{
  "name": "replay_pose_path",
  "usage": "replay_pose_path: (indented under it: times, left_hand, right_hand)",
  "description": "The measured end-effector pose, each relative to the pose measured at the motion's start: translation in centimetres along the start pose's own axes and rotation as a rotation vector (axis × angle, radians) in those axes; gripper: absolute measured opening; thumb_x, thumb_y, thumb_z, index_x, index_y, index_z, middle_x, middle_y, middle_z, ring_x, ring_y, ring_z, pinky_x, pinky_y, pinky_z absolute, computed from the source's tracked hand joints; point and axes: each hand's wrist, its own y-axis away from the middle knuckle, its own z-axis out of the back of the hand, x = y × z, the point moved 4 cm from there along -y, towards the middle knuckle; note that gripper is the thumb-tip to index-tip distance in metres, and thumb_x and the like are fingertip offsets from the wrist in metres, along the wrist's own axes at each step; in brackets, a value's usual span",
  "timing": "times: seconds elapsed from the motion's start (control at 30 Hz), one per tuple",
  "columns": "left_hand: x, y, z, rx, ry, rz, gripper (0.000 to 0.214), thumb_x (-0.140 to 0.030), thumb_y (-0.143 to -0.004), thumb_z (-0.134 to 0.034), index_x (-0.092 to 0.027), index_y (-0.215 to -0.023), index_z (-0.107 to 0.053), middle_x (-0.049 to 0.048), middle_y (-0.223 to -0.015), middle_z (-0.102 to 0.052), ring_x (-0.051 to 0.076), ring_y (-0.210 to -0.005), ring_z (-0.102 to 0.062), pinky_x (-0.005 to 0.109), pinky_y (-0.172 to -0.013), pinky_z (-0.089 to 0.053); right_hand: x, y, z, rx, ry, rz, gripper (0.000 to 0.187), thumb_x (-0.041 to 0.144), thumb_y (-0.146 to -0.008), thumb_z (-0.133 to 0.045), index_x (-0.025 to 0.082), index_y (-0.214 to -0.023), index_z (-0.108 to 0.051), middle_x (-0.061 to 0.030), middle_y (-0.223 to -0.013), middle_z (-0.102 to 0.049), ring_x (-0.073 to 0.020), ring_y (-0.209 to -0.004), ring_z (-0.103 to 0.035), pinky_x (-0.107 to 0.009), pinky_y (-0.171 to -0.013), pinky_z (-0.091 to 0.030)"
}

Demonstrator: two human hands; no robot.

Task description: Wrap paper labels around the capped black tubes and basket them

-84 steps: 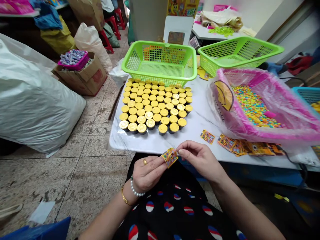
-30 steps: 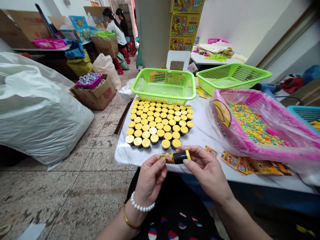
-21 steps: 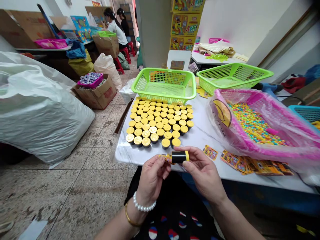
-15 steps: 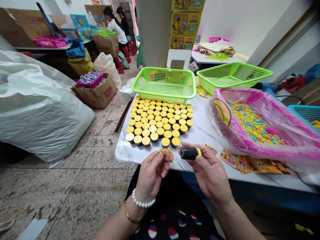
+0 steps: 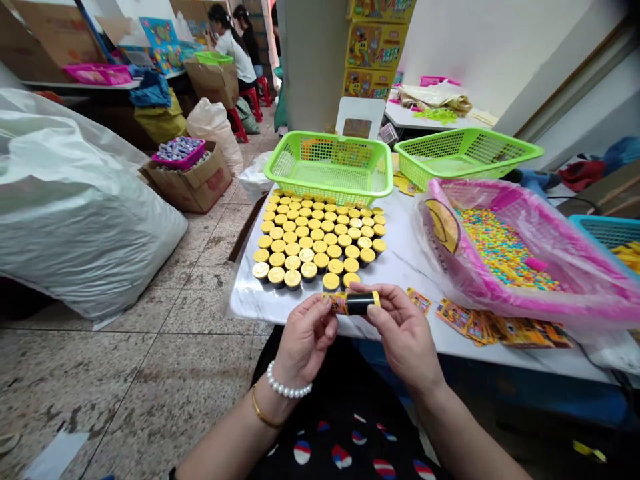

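My right hand [image 5: 400, 333] pinches a small black tube with a yellow cap [image 5: 361, 303], held sideways just over the table's near edge. My left hand [image 5: 306, 337] pinches a yellow printed label sleeve [image 5: 337, 303] against the tube's open end. Both hands are closed. Right behind them on the white table [image 5: 400, 267] stands a tight block of several black tubes with yellow caps [image 5: 315, 240]. A row of loose yellow labels [image 5: 495, 328] lies on the table to the right of my right hand.
Two green mesh baskets [image 5: 330, 163] [image 5: 463, 153] stand at the back of the table. A pink basket lined with plastic [image 5: 520, 247] holds coloured candy beads. A big white sack [image 5: 75, 207] and a cardboard box [image 5: 193, 180] sit on the floor at left. Two people sit far back.
Half a second ago the tube and the label sleeve were held apart; now my hands have come together and the sleeve meets the tube's end.
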Motion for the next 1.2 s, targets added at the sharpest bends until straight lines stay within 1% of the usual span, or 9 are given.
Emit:
replay_pose_path:
  times: [0.23,0.4,0.5,0.6,0.67,0.73,0.93,1.07,1.2]
  left_hand:
    - [-0.1,0.1,0.1,-0.002,-0.146,-0.053,0.029,-0.038,-0.074,-0.079,-0.012,-0.08,-0.067,-0.002,-0.052,-0.054,0.003,-0.042,-0.036,0.015,-0.037,-0.017]
    - [-0.1,0.4,0.6,-0.05,-0.21,-0.115,0.033,-0.04,-0.074,-0.079,-0.011,-0.09,-0.072,-0.0021,-0.052,-0.054,0.005,-0.043,-0.038,0.015,-0.04,-0.024]
    - [-1.0,0.9,0.9,-0.111,-0.291,-0.328,0.031,-0.031,-0.076,-0.08,-0.016,-0.102,-0.071,0.0,-0.069,-0.061,0.008,-0.058,-0.051,0.016,-0.05,-0.039]
    - [-2.2,1.6,0.4,-0.034,-0.403,-0.477,0.049,-0.017,-0.069,-0.084,-0.022,-0.115,-0.068,0.0066,-0.104,-0.067,0.015,-0.087,-0.062,0.021,-0.072,-0.05]
    - [-2.3,1.8,-0.3,0.09,-0.482,-0.398,0.058,-0.01,-0.061,-0.087,-0.021,-0.115,-0.07,0.0097,-0.115,-0.067,0.021,-0.099,-0.063,0.027,-0.083,-0.052]
    - [-2.1,1.9,-0.8,0.19,-0.56,-0.261,0.052,-0.008,-0.059,-0.087,-0.019,-0.108,-0.073,0.0105,-0.108,-0.071,0.023,-0.096,-0.065,0.029,-0.086,-0.051]
    - [-1.7,1.9,-0.2,0.278,-0.56,-0.086,0.031,-0.015,-0.07,-0.08,-0.015,-0.101,-0.077,0.0102,-0.09,-0.074,0.019,-0.078,-0.068,0.028,-0.074,-0.053]
    - [-1.8,2.0,-0.2,0.318,-0.567,-0.081,0.037,-0.015,-0.073,-0.078,-0.015,-0.109,-0.075,0.0104,-0.092,-0.074,0.018,-0.077,-0.068,0.027,-0.075,-0.053]
    - [-2.4,1.9,0.1,0.27,-0.577,-0.136,0.042,-0.015,-0.07,-0.08,-0.017,-0.112,-0.074,0.0098,-0.098,-0.073,0.019,-0.082,-0.068,0.027,-0.077,-0.053]
  right_hand:
    - [0.6,0.4,0.0,-0.033,0.195,0.078,0.024,0.033,-0.09,-0.066,0.024,-0.11,-0.058,-0.007,-0.112,-0.071,-0.0191,-0.096,-0.07,-0.03,-0.084,-0.057]
    - [0.3,0.3,1.0,-0.042,0.165,0.12,0.028,0.029,-0.086,-0.072,0.027,-0.112,-0.062,-0.0037,-0.105,-0.071,-0.0185,-0.095,-0.069,-0.029,-0.084,-0.056]
    - [0.5,0.6,2.0,-0.065,0.11,0.131,0.032,0.027,-0.082,-0.076,0.028,-0.112,-0.065,-0.0024,-0.102,-0.072,-0.0185,-0.094,-0.069,-0.029,-0.083,-0.056]
    - [1.0,1.1,2.6,-0.014,0.122,0.123,0.034,0.025,-0.081,-0.077,0.029,-0.113,-0.068,-0.0031,-0.103,-0.072,-0.0187,-0.094,-0.068,-0.03,-0.085,-0.056]
    - [1.2,1.5,2.5,0.059,0.174,0.133,0.036,0.022,-0.082,-0.076,0.03,-0.116,-0.068,-0.0038,-0.108,-0.07,-0.0194,-0.097,-0.068,-0.031,-0.087,-0.055]
    - [1.4,1.7,2.4,0.137,0.266,0.181,0.037,0.019,-0.083,-0.074,0.031,-0.117,-0.067,-0.0047,-0.113,-0.067,-0.0208,-0.102,-0.066,-0.033,-0.088,-0.056]
    - [2.0,1.9,2.2,0.18,0.657,0.445,0.039,0.015,-0.084,-0.067,0.031,-0.119,-0.068,-0.007,-0.113,-0.064,-0.0233,-0.104,-0.064,-0.038,-0.087,-0.057]
    - [1.9,2.0,1.9,0.141,0.774,0.543,0.043,0.014,-0.082,-0.069,0.031,-0.122,-0.065,-0.0062,-0.106,-0.067,-0.0216,-0.092,-0.068,-0.038,-0.081,-0.059]
    - [1.6,2.2,1.7,0.155,0.817,0.666,0.041,0.011,-0.082,-0.067,0.03,-0.118,-0.064,-0.0065,-0.106,-0.07,-0.0235,-0.096,-0.069,-0.04,-0.084,-0.059]
